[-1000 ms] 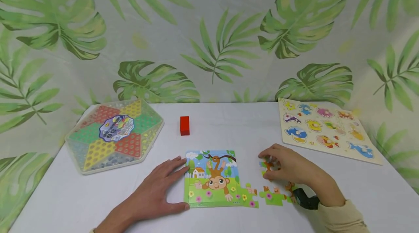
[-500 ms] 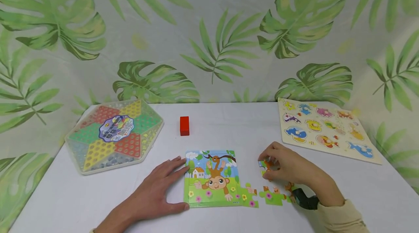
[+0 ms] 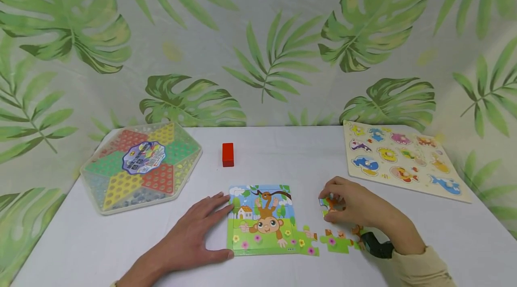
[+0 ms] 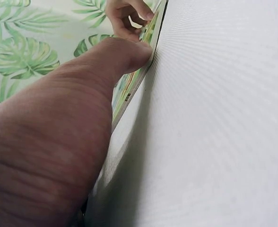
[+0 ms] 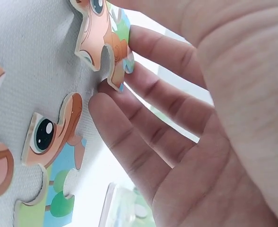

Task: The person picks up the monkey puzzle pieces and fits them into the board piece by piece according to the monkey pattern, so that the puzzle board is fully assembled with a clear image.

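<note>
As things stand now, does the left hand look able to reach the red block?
Probably yes. The red block lies beyond the left hand, with only white cloth visible between them. The hand would likely just need to leave the edge of the monkey picture board.

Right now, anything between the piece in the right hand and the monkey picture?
Nothing visible straight across: in the head view, only white cloth lies between the held piece and the monkey picture. Loose pieces lie below that line.
</note>
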Demonstrator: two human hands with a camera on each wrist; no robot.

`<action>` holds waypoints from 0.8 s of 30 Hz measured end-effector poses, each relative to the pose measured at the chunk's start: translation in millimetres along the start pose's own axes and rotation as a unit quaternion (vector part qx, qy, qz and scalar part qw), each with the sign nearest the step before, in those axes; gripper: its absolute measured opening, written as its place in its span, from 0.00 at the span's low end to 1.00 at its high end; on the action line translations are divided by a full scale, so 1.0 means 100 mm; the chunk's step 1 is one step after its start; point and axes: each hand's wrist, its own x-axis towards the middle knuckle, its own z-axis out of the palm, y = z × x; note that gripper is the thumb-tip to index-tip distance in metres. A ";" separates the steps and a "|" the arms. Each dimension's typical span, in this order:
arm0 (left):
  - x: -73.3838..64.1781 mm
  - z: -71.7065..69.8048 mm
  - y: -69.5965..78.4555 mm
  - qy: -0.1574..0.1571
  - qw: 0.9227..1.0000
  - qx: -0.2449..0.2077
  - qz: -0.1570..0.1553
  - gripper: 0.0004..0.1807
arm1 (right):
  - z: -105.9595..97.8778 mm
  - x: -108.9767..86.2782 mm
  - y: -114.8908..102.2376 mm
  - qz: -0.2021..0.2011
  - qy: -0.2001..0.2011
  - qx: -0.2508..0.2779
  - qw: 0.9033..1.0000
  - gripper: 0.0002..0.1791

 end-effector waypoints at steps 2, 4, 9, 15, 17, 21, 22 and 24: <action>0.00 0.00 0.00 -0.001 1.000 0.000 -0.001 0.48 | 0.00 0.00 -0.01 0.001 0.002 -0.006 1.000 0.19; 0.00 0.00 0.00 -0.002 1.000 -0.001 -0.001 0.48 | 0.00 0.00 -0.01 0.002 0.005 -0.012 1.000 0.19; 0.00 0.00 0.00 -0.001 1.000 -0.001 -0.001 0.48 | 0.01 0.01 -0.02 0.003 0.011 -0.027 1.000 0.19; 0.00 0.00 0.00 0.002 1.000 0.001 0.000 0.48 | 0.01 0.01 -0.03 -0.004 0.020 -0.034 0.999 0.18; 0.00 0.00 0.00 0.003 1.000 0.000 0.001 0.48 | 0.01 0.01 -0.04 -0.006 0.022 -0.038 0.999 0.18; 0.00 0.00 0.00 0.003 1.000 0.000 0.000 0.48 | 0.01 0.02 -0.04 -0.004 0.023 -0.045 0.999 0.19; 0.00 0.00 -0.01 0.003 1.000 0.000 0.001 0.48 | 0.01 0.02 -0.04 -0.003 0.023 -0.043 0.999 0.19; 0.00 0.01 -0.01 0.003 1.000 0.001 0.001 0.48 | 0.02 0.02 -0.04 -0.003 0.020 -0.033 0.999 0.19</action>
